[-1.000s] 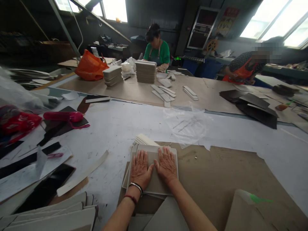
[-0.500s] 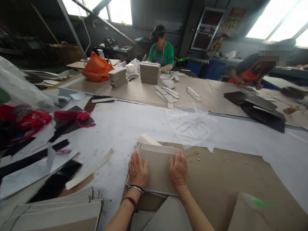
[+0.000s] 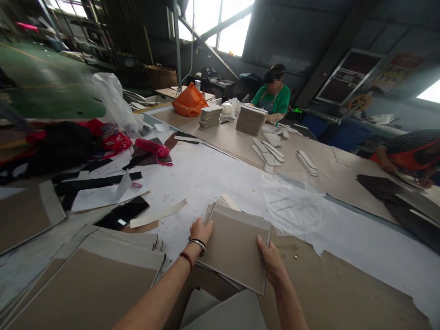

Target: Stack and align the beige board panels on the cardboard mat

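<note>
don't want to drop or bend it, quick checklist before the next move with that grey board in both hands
1. Left hand gripping the grey board at its left edge: ok.
2. Right hand gripping its right edge: ok.
3. Only one sheet picked up: cannot tell; the fanned sheets lie close under its far edge.
4. Clear plastic sheet apart from the board: ok.
5. Small loose bits on the brown cardboard beside the right hand: not ok, probably best kept out from under the board.
</note>
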{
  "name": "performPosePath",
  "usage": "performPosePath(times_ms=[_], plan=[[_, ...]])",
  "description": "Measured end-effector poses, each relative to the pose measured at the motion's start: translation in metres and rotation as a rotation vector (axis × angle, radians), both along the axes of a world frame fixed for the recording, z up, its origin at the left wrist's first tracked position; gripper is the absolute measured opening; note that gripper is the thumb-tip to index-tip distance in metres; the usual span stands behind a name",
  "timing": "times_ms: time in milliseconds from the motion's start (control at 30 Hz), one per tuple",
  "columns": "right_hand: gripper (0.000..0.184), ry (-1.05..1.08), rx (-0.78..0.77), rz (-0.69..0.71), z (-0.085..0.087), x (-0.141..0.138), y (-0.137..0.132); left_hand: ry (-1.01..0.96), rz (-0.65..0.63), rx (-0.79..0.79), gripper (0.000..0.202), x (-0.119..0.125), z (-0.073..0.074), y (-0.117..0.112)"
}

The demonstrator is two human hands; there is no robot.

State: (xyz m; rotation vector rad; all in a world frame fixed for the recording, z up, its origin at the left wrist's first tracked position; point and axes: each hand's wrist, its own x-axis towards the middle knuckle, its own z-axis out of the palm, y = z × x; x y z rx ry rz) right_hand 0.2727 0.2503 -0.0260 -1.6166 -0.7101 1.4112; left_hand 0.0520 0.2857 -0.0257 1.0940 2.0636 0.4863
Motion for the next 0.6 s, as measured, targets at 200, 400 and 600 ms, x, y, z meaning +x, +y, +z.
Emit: performPosePath(times_ms=[200, 400, 600], plan=[[0.064, -0.152, 0.085, -0.016, 0.038, -0.007, -0.006, -0.153, 0.054, 0.043, 0.04, -0.011, 0.02, -0.011], [0.063, -0.035, 0.158, -0.031, 0.086, -0.03, -0.02, -0.477, 0.016, 0.313, 0.054, -0.05, 0.06, -0.038], [0.062, 0.128, 0.13, 0.081, 0.099, -0.105, -0.052, -0.469, 0.041, 0.339, 0.051, -0.123, 0.093, -0.093]])
